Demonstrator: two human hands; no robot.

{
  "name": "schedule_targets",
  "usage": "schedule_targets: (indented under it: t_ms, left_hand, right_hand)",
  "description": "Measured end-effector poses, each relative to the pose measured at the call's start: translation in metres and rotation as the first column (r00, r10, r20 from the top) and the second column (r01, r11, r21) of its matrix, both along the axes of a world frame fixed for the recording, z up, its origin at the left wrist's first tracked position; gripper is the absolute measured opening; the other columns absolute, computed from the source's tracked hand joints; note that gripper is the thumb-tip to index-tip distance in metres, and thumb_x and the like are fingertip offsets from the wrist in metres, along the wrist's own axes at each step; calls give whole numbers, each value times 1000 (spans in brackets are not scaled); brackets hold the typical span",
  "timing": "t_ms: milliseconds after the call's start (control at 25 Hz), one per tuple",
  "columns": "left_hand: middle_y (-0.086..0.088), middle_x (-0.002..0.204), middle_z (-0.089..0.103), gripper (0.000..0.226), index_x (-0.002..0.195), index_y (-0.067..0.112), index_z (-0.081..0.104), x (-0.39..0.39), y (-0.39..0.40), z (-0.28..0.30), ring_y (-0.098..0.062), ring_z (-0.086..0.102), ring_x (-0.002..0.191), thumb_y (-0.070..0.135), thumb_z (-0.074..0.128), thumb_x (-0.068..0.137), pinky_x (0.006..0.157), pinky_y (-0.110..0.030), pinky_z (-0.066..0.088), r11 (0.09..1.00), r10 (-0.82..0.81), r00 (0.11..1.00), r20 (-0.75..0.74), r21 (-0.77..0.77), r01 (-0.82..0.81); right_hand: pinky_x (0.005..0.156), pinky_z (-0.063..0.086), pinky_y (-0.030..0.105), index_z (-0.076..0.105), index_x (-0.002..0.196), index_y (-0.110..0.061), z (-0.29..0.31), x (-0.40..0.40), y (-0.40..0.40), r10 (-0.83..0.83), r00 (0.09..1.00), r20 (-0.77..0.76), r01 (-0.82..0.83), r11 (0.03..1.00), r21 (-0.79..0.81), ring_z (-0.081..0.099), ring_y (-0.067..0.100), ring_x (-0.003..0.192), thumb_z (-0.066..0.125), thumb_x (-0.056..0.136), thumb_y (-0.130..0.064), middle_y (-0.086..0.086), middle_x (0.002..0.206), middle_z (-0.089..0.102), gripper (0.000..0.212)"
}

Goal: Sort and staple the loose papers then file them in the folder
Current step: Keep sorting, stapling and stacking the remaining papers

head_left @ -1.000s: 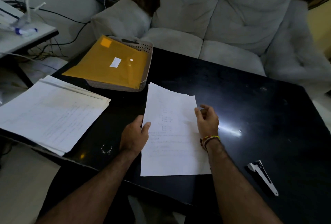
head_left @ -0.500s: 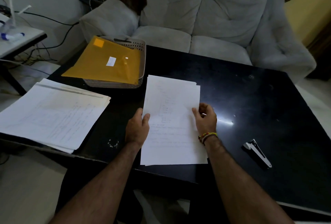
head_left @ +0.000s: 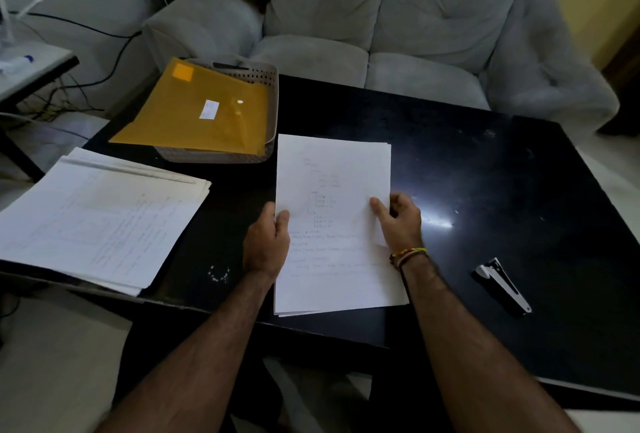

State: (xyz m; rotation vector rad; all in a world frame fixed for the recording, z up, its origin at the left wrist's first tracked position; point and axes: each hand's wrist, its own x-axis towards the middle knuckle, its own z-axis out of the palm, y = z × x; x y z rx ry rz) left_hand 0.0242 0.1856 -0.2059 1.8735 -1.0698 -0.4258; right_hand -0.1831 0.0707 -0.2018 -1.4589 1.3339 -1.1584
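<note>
A small stack of white papers [head_left: 332,190] with faint handwriting lies in front of me on the black table [head_left: 485,173]. My left hand [head_left: 266,242] grips its left edge, thumb on top. My right hand [head_left: 398,221] holds the right edge, thumb on the top sheet and fingers curled at the side. A larger pile of loose papers [head_left: 100,218] sits at the table's left edge. A yellow folder [head_left: 197,110] lies on a grey perforated tray [head_left: 270,89] at the back left. A black and silver stapler [head_left: 502,285] lies on the table to the right.
A grey sofa [head_left: 381,17] stands right behind the table. A side table [head_left: 31,69] with cables around it is at the far left. The table's near edge runs just under the held stack.
The sheets in my hands have been squared up; their edges, fanned out a second ago, now line up. The camera has shifted a little, so the stapler shows further up and right.
</note>
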Motion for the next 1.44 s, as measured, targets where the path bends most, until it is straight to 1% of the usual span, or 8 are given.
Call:
schedule_targets:
  t_ms: [200,320,560,800,960,1160,1320,1440]
  left_hand:
    - [4,86,63,10,95,16,46,-3,8,11,-19,62,76,24,42,100,56,-24,38,1000,-10,1000,26,-26,11]
    - [3,81,61,12,97,16,46,-14,8,32,-27,63,74,26,40,101,56,-29,39,994,-4,989,150,-111,21]
    - [-4,111,65,34,123,17,43,-32,-14,141,-21,66,93,41,34,100,67,-35,57,879,94,975,203,-477,14]
    - [-4,149,41,68,150,38,5,-38,17,139,-18,50,128,37,46,97,93,-25,49,863,-33,988,149,-494,104]
    - [-4,141,48,58,148,22,27,-34,1,177,-7,48,124,20,54,97,91,-15,47,758,95,936,340,-634,153]
    - [1,108,60,26,124,17,60,-37,0,182,-3,53,96,18,50,100,70,-21,51,747,147,920,363,-651,138]
    - [-5,137,51,45,139,18,39,-41,-2,176,-9,48,124,23,55,98,92,-18,48,750,68,988,140,-660,42]
    - [-1,127,55,31,122,31,40,-55,-2,163,-20,56,119,39,52,95,79,-22,53,823,72,978,-195,-543,-168]
  right_hand:
    - [63,51,28,57,89,-13,6,4,20,-42,999,-16,42,999,-20,65,17,70,69,86,-12,5,81,69,12]
    - [63,49,20,55,91,-13,40,7,39,-129,991,24,131,972,-194,61,5,72,64,91,-15,-8,81,64,9]
    - [56,36,4,49,104,-15,151,16,53,-298,936,188,349,708,-613,55,4,68,57,95,-19,-3,81,60,13]
    - [64,55,19,39,118,-39,105,5,82,-63,997,44,77,888,-454,69,15,84,63,92,-25,-7,96,66,39]
    - [78,56,27,37,144,-28,160,3,61,-180,982,-51,97,722,-685,65,14,100,58,96,-27,2,123,61,52]
    - [82,54,36,67,118,-8,183,4,48,-260,958,-124,27,510,-860,62,18,100,66,91,-7,10,113,61,28]
    - [80,56,27,54,129,-13,169,-3,52,-39,972,233,155,847,-508,66,9,91,82,75,-13,-11,107,66,61]
    - [71,59,47,71,88,-18,145,7,55,2,972,236,46,979,-196,69,8,73,85,72,-21,-10,81,74,21]
